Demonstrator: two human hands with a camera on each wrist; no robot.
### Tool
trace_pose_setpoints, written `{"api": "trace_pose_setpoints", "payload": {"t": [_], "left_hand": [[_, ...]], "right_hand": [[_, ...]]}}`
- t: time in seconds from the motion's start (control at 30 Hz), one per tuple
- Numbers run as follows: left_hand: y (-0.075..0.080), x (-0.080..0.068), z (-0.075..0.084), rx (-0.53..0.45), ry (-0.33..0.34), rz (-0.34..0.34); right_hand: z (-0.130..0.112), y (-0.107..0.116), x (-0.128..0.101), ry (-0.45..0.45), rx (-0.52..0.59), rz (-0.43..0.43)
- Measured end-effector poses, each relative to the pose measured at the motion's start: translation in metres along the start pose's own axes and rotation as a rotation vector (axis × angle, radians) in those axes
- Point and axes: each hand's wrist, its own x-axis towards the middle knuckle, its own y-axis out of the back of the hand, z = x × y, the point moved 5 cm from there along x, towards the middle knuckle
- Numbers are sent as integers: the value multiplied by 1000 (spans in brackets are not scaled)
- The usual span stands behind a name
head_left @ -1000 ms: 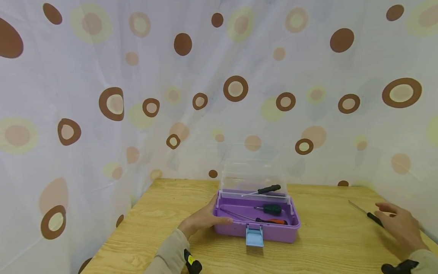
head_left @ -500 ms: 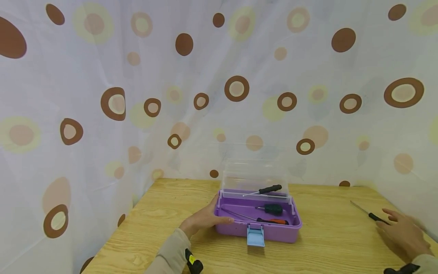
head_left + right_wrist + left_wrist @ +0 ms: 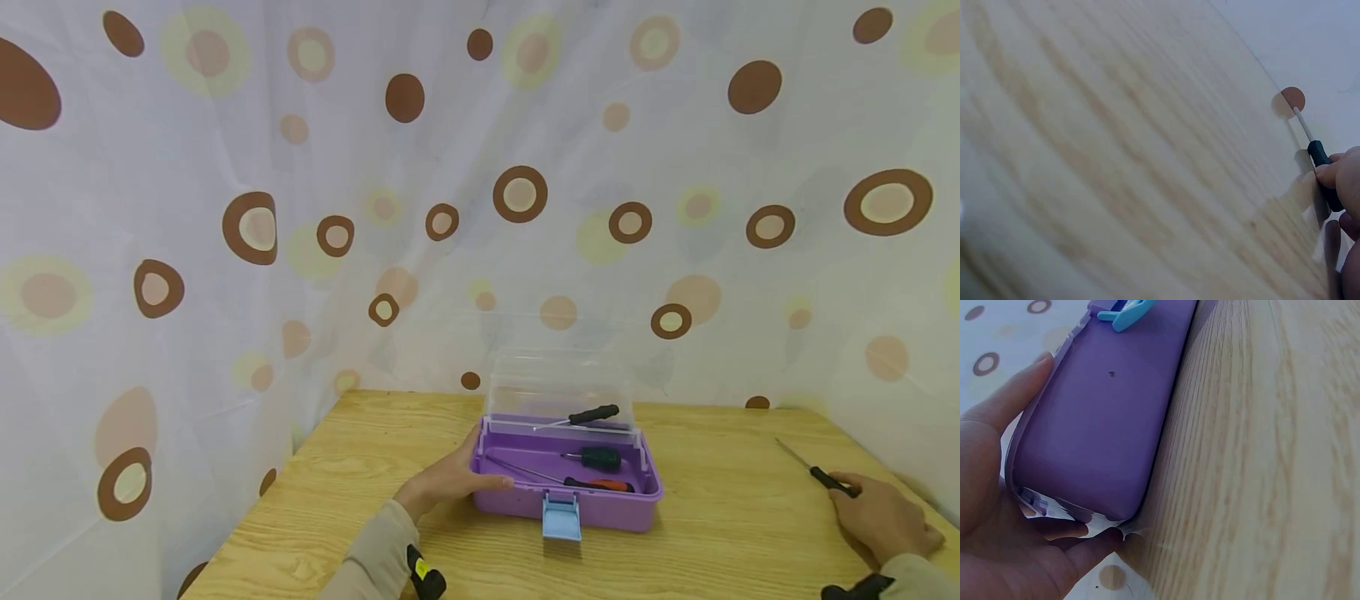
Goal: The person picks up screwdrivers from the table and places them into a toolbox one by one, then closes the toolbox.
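A: Here's the screwdriver (image 3: 823, 477), close by the right edge of the bench (image 3: 720, 500), tip aimed at the far edge, not far from the far right corner!

B: And the right grip (image 3: 885, 517) has it, clasping the back part of the dark handle (image 3: 1316, 153), with the shaft out in front. Whether the tip is clear of the wood, I can't tell.

A: So what's good technique here?

B: Pinch firmly before any lift, for me. Held that far back, the long shaft could dip or swivel. Raise the tip first, knuckles well in from that right edge and off the patterned sheet (image 3: 885, 358).

A: Over to the middle of the bench: the purple toolbox (image 3: 517, 502), well apart from the screwdriver, clear lid (image 3: 558, 387) tipped up on its far side!

B: Left grip (image 3: 442, 483) wrapped around its left end, thumb over the front rim. Nice steadying, I'd say; a light squeeze should stop any skid.

A: Inside, a stubby screwdriver (image 3: 600, 458), and nearer the front wall a red-and-black screwdriver (image 3: 611, 485).

B: Mind the blue latch (image 3: 561, 523) jutting from that front wall: it could snag a passing sleeve (image 3: 375, 537).
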Motion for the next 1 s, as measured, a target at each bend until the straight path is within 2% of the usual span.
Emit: {"api": "trace_pose_setpoints", "payload": {"t": [0.43, 0.83, 1.0], "left_hand": [[-1, 0, 2, 5, -29, -1], [-2, 0, 4, -1, -34, -5], [-2, 0, 4, -1, -42, -9]], "right_hand": [[-1, -4, 1, -4, 18, -6], [1, -4, 4, -52, 55, -10], [1, -3, 2, -81, 45, 18]]}}
